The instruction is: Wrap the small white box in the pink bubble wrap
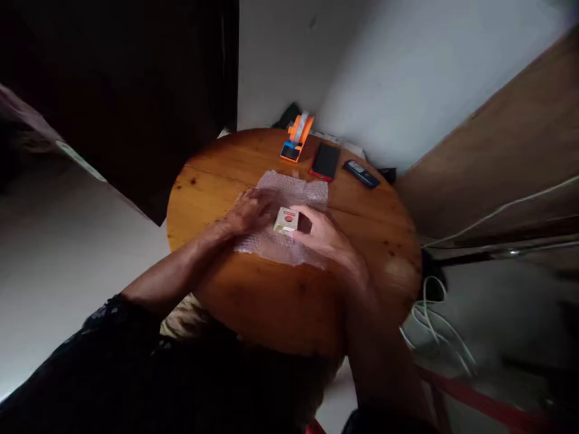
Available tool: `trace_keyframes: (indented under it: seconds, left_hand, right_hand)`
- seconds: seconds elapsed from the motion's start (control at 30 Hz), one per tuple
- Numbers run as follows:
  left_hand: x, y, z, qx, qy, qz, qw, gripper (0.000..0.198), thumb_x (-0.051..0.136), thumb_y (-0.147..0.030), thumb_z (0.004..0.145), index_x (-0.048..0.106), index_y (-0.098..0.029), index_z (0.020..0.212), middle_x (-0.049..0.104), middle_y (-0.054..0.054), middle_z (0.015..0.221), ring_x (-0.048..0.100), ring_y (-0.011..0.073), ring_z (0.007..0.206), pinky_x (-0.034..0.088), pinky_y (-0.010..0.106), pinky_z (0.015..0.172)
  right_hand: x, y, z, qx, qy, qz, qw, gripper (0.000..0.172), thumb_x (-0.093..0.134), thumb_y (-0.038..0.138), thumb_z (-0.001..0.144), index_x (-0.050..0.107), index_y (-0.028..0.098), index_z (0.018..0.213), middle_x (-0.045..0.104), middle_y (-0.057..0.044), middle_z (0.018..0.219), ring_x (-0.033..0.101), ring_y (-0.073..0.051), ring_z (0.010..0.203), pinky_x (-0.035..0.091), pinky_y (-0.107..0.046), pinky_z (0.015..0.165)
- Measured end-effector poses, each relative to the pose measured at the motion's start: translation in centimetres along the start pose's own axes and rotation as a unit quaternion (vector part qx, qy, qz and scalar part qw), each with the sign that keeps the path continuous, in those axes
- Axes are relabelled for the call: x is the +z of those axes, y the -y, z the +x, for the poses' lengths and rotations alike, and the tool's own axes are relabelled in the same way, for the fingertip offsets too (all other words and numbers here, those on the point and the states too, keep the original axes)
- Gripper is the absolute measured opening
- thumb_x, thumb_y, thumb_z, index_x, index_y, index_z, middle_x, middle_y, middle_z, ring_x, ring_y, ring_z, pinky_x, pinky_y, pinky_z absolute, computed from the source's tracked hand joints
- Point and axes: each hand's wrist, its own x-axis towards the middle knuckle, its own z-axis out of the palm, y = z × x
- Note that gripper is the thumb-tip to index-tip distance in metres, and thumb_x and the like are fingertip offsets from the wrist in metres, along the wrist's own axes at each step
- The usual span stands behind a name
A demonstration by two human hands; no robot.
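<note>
A small pale cardboard box (286,221) with red print on top sits over a sheet of bubble wrap (296,191) on the round wooden table. My right hand (323,234) holds the box from its right side, thumb at the near edge and fingers at the far edge. Left of the box, my left hand (249,211) lies palm down on the bubble wrap, fingers stretched out and apart from the box. The left fingertips are dim and slightly blurred. Parts of the wrap show beyond and in front of both hands.
Toward the table's (271,295) far edge stand an orange tape dispenser (298,137), a red-edged phone (325,161) and a dark handset (360,173). A pale wall (362,72) rises behind. Loose white cable (429,319) hangs at the right, beside the table.
</note>
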Motion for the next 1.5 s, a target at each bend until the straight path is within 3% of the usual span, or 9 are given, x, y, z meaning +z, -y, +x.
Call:
trace_keyframes:
  seconds: [0.33,0.5,0.6,0.8,0.9,1.0,1.23,1.33,1.5]
  left_hand:
    - [0.4,0.8,0.0,0.006,-0.033,-0.036,0.999,0.037,0.062,-0.019,0.080,0.072,-0.017,0.116,0.072,0.013,0.125,0.065,0.0298,0.119,0.049,0.046,0.108]
    - [-0.4,0.5,-0.4,0.026,-0.076,-0.192,0.978,0.031,0.064,-0.022,0.082,0.073,-0.016,0.111,0.071,0.013,0.125,0.065,0.0283,0.120,0.049,0.046,0.110]
    - [-0.8,-0.2,-0.9,0.031,-0.048,-0.336,0.940,0.032,0.065,-0.029,0.087,0.071,-0.014,0.115,0.069,0.014,0.124,0.067,0.0239,0.114,0.055,0.039,0.102]
    - [-0.7,-1.5,-1.5,0.012,0.034,-0.487,0.873,0.038,0.073,-0.035,0.087,0.066,-0.014,0.118,0.071,0.012,0.117,0.070,0.0212,0.106,0.056,0.038,0.097]
    - [-0.9,-1.8,-1.5,0.023,0.035,-0.479,0.877,0.035,0.073,-0.031,0.087,0.068,-0.014,0.116,0.071,0.011,0.116,0.070,0.0204,0.106,0.055,0.038,0.099]
    - [-1.2,-2.0,-1.4,0.039,0.030,-0.460,0.887,0.029,0.072,-0.029,0.087,0.071,-0.015,0.113,0.071,0.010,0.116,0.069,0.0204,0.107,0.054,0.037,0.100]
    - [-1.2,-2.0,-1.3,0.060,0.036,-0.429,0.900,0.026,0.069,-0.026,0.090,0.071,-0.014,0.113,0.071,0.013,0.116,0.069,0.0206,0.105,0.055,0.036,0.095]
    - [-0.9,-1.8,-1.2,0.078,0.032,-0.411,0.908,0.036,0.074,-0.022,0.084,0.069,-0.016,0.120,0.070,0.013,0.121,0.068,0.0216,0.108,0.054,0.037,0.097]
    - [-0.4,-1.7,-1.0,0.103,0.017,-0.370,0.923,0.041,0.075,-0.017,0.081,0.069,-0.018,0.122,0.069,0.012,0.122,0.066,0.0237,0.112,0.051,0.040,0.102]
  right_hand:
    - [-0.4,-0.5,-0.4,0.015,-0.011,0.020,1.000,0.068,0.073,0.027,0.074,0.056,0.023,0.139,0.069,-0.012,0.130,0.067,-0.031,0.113,0.053,-0.048,0.097]
    - [-2.5,0.6,-1.4,-0.040,-0.076,0.079,0.993,0.029,0.071,0.030,0.078,0.070,0.021,0.105,0.073,-0.005,0.099,0.066,-0.021,0.086,0.054,-0.038,0.081]
    - [-3.0,2.5,-2.4,-0.077,-0.022,0.103,0.991,0.021,0.073,0.031,0.080,0.072,0.022,0.098,0.072,-0.003,0.093,0.065,-0.019,0.084,0.052,-0.034,0.079]
    - [-1.3,4.7,-3.4,-0.053,0.091,-0.042,0.994,0.042,0.081,0.025,0.074,0.072,0.026,0.114,0.073,-0.005,0.113,0.064,-0.021,0.091,0.046,-0.032,0.079]
    - [-0.4,4.5,-3.1,-0.085,0.118,-0.086,0.986,0.014,0.069,0.013,0.080,0.073,0.023,0.089,0.071,-0.003,0.096,0.059,-0.017,0.081,0.040,-0.030,0.074]
    - [-0.3,4.0,-2.9,-0.121,0.116,-0.081,0.983,0.022,0.055,0.006,0.084,0.065,0.019,0.069,0.064,-0.001,0.082,0.052,-0.013,0.072,0.034,-0.029,0.069]
    - [-2.0,3.5,-2.8,-0.028,0.201,-0.036,0.979,0.010,0.064,0.022,0.083,0.061,0.021,0.074,0.060,0.001,0.074,0.052,-0.014,0.070,0.032,-0.030,0.066]
    - [-1.9,3.8,-2.8,-0.008,0.227,-0.041,0.973,0.022,0.078,0.032,0.074,0.060,0.022,0.084,0.063,0.000,0.085,0.054,-0.016,0.076,0.033,-0.029,0.066]
    - [-0.3,4.4,-3.0,-0.022,0.230,-0.108,0.967,0.014,0.070,0.018,0.074,0.057,0.021,0.078,0.061,-0.002,0.095,0.052,-0.017,0.082,0.033,-0.029,0.070]
